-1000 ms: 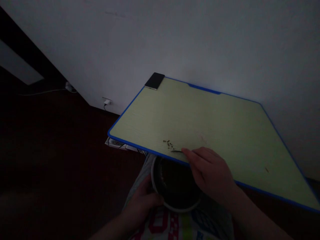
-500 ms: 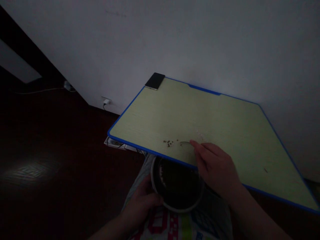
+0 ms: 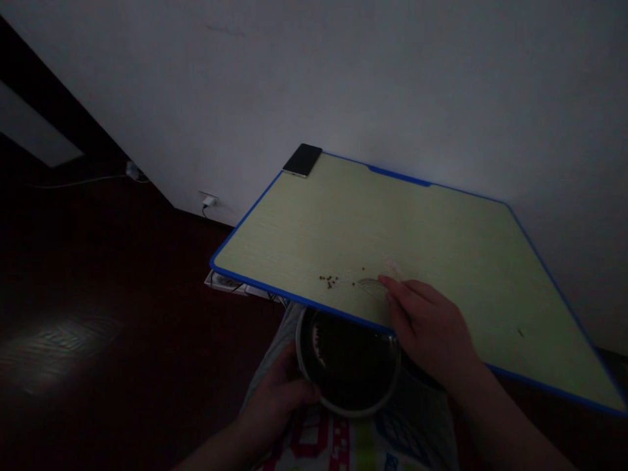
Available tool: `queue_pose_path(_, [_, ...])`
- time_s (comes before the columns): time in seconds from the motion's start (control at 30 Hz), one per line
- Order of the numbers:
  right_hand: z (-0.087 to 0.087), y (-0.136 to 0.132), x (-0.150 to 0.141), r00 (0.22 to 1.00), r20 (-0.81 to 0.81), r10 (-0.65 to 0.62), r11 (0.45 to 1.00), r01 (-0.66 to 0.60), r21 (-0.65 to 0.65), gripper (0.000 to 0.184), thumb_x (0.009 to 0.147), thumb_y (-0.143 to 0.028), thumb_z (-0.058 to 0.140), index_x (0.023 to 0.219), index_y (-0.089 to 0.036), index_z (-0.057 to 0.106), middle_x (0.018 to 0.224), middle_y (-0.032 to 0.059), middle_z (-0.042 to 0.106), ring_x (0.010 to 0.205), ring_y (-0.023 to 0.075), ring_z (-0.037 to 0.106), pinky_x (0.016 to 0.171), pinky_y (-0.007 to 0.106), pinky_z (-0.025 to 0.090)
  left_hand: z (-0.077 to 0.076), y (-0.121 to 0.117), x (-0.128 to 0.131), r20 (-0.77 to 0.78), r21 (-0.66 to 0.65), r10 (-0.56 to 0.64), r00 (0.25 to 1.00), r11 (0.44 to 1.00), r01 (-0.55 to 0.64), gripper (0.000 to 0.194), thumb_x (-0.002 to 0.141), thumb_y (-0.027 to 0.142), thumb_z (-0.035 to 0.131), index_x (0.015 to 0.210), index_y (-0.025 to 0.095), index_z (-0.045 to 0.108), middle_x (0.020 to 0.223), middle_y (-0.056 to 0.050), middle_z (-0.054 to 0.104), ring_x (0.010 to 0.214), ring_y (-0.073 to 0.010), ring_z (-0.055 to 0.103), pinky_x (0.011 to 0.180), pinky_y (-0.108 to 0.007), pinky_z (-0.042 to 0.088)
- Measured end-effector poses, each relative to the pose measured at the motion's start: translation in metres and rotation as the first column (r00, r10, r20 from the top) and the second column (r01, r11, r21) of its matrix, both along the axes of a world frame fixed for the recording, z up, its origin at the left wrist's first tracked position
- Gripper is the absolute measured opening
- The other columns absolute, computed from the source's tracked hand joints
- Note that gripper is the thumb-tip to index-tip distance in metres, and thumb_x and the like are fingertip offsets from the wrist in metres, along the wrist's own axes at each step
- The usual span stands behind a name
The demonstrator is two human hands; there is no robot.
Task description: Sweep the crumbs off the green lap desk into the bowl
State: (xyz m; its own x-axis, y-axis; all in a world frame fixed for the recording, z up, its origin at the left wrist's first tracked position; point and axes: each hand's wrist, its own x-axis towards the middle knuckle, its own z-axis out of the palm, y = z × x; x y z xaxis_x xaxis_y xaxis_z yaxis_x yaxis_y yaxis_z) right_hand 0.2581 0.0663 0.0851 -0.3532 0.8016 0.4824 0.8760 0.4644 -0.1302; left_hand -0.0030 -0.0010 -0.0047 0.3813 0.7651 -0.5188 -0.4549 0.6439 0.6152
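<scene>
In the dim head view, my left hand [image 3: 279, 398] is closed on the left rim of a round dark bowl [image 3: 353, 366] with a pale edge. The bowl is over my lap, its far part tucked under the near edge of the table [image 3: 432, 235]. My right hand [image 3: 432, 320] rests at the tabletop's front, fingers pinched on a thin, pale, curved piece [image 3: 371, 282] whose kind I cannot make out. Just left of its tip lie several small brown crumbs [image 3: 328, 281]. A faint whitish smear or scrap [image 3: 391, 264] shows beyond my fingertips.
A dark phone [image 3: 303, 160] lies at the table's far left corner. A small dark sliver [image 3: 521, 333] is on the right side of the top. Behind stands a pale wall [image 3: 392, 85] with a plugged-in charger [image 3: 209, 201]. Dark flooring [image 3: 122, 340] spreads to the left.
My right hand has shifted slightly to the right with the curved piece. A couple of crumbs near its tip have moved. My left hand and the bowl stay about where they were.
</scene>
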Motion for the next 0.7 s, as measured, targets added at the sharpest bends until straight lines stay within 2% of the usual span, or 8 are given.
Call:
queue_pose_path(0.23, [0.001,0.001,0.000,0.999,0.005,0.039,0.999,-0.039,-0.004,0.037,0.108,-0.011,0.050,0.127,-0.013,0.082,0.089,0.0094,0.081,0.078,0.0229,0.077,0.072,0.034,0.065,-0.003,-0.001,-0.001,0.011,-0.005,-0.006,1.000,1.000,0.006,0.064,0.063,0.014,0.085,0.126,0.027,0.081,0.124,-0.009,0.089,0.121,-0.0435,0.078,0.111,-0.057,0.056])
queue_pose_path(0.33, [0.001,0.007,0.006,0.999,0.035,0.000,0.999,-0.002,0.041,0.037,0.107,-0.013,0.052,0.127,-0.009,0.082,0.091,0.0117,0.081,0.081,0.0244,0.077,0.072,0.035,0.065,-0.007,-0.002,0.000,0.030,-0.002,0.000,1.000,1.000,0.000,0.068,0.064,0.013,0.086,0.131,0.027,0.080,0.128,-0.008,0.088,0.122,-0.0427,0.079,0.110,-0.056,0.056])
queue_pose_path(0.5, [-0.003,0.025,0.017,0.994,0.089,-0.069,0.994,0.060,0.094,0.037,0.105,-0.010,0.053,0.126,-0.007,0.083,0.090,0.0126,0.082,0.082,0.0263,0.078,0.074,0.037,0.065,-0.014,-0.004,0.000,0.038,0.001,0.003,0.999,1.000,-0.003,0.072,0.061,0.014,0.085,0.132,0.028,0.081,0.122,-0.007,0.090,0.120,-0.0421,0.080,0.107,-0.054,0.058])
queue_pose_path(0.7, [-0.002,0.019,0.020,0.993,0.096,0.064,0.997,-0.068,0.042,0.044,0.099,-0.002,0.051,0.128,-0.013,0.082,0.096,0.0112,0.084,0.086,0.0250,0.077,0.077,0.037,0.064,-0.008,-0.003,0.000,0.010,-0.011,0.014,1.000,1.000,-0.014,0.068,0.060,0.013,0.086,0.126,0.028,0.083,0.123,-0.006,0.090,0.118,-0.0403,0.079,0.105,-0.051,0.058])
